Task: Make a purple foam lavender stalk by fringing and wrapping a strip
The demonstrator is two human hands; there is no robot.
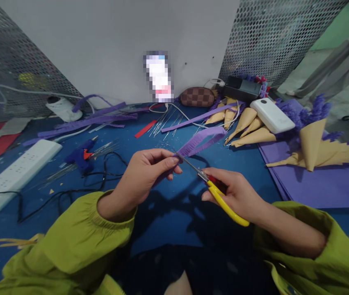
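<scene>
My left hand (148,170) is closed in a pinch on one end of a purple paper strip (203,137), which loops out away from me above the table. In my right hand (234,188) I hold a pair of scissors (223,200) with yellow handles and a little red on the inner side. The scissor blades reach to the strip's pinched end, right by my left fingertips. Whether the blades are parted there is hard to make out. Both hands are raised over the blue tabletop (174,196).
A white power strip (17,176) and a blue glue gun (83,153) with black cord lie at left. Thin wires (165,123) and more purple strips (91,119) lie behind. Paper-wrapped purple flowers (312,139), a power bank (271,114) and purple sheets (322,188) fill the right. A phone (158,78) leans upright.
</scene>
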